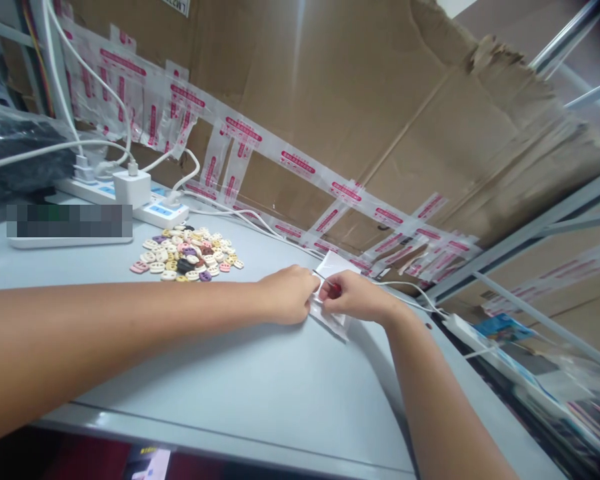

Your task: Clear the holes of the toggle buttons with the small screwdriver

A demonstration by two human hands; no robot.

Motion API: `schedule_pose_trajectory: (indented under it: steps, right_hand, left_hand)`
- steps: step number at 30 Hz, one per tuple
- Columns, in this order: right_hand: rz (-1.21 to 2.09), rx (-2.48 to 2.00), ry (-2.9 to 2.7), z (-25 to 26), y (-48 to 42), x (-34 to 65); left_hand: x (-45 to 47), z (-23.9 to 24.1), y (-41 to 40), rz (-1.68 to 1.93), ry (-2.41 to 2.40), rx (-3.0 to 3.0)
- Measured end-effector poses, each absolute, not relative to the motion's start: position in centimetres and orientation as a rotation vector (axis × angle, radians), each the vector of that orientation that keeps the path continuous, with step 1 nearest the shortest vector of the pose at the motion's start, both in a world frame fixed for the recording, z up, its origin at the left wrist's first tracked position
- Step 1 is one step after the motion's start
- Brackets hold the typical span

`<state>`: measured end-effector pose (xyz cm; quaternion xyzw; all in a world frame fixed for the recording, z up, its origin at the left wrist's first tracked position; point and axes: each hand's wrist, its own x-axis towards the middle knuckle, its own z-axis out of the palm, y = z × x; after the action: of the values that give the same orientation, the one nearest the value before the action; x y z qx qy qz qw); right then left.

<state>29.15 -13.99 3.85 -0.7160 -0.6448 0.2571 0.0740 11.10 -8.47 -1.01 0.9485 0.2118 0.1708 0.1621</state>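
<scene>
My left hand (289, 295) is closed, its fingers curled at the edge of a white sheet or flat packet (341, 263). What its fingertips hold is hidden. My right hand (355, 297) faces it from the other side, also closed, with a small red thing (335, 291) between thumb and fingers. A thin dark line runs from the red thing toward my left fingertips, too fine to identify. The white sheet or packet lies under and behind both hands. Left of my hands, a pile of small oval button-like pieces (193, 256) in cream, pink, purple, brown and black lies on the table.
A white power strip (163, 212) with a plugged-in charger (132, 189) and cables stands behind the pile. At the left lies a white-edged device (70, 243), its top blurred. Taped cardboard (340, 113) walls off the back of the grey table (260, 387). Metal rails flank the right.
</scene>
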Motion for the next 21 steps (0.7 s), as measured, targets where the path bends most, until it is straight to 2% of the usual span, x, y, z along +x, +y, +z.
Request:
schedule_pose_trajectory:
  steps: [11, 17, 21]
  right_hand:
    - [0.910, -2.027, -1.716, 4.4, -14.3, 30.0]
    - [0.919, -1.916, -1.883, 4.5, -14.5, 29.3]
    - [0.915, -1.948, -1.802, 4.2, -14.3, 29.7]
  left_hand:
    - [12.3, -0.4, -7.8, 0.629, 0.620, 2.779]
    - [11.9, 0.1, -7.6, 0.609, 0.651, 2.783]
    - [11.8, -0.1, -7.3, 0.583, 0.708, 2.755]
